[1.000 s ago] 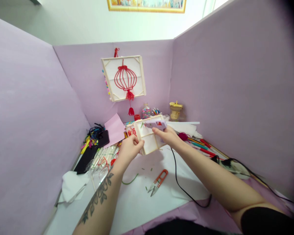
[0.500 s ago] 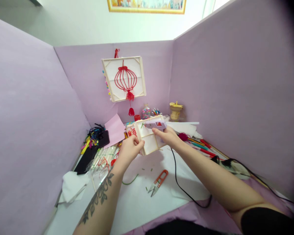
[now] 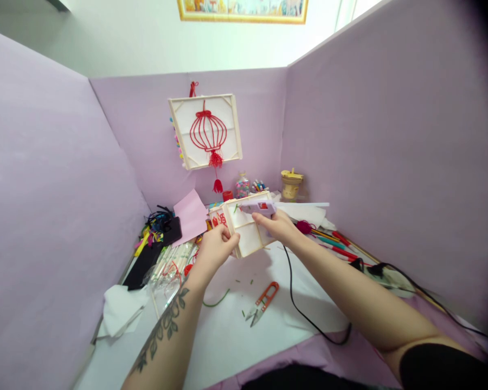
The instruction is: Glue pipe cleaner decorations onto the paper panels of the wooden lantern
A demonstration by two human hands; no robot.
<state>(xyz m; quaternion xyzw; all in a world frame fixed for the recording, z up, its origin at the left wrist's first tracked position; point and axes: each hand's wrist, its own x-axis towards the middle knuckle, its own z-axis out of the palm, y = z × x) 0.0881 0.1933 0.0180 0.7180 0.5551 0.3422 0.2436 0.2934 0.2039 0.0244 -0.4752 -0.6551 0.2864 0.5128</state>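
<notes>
Lilac plastic shows in the head view: a glue gun (image 3: 251,207), wrapped in the closed right hand (image 3: 280,225), its nozzle pointing at small green pieces (image 3: 236,208) on the upper left of a white-panelled box (image 3: 247,238). The box is tilted above the white table (image 3: 215,341), its lower left edge pinched between the thumb and fingers of the left hand (image 3: 218,244). Below lie orange-handled snips (image 3: 267,297), a curved green strip (image 3: 219,300) and the gun's black cord (image 3: 291,281).
</notes>
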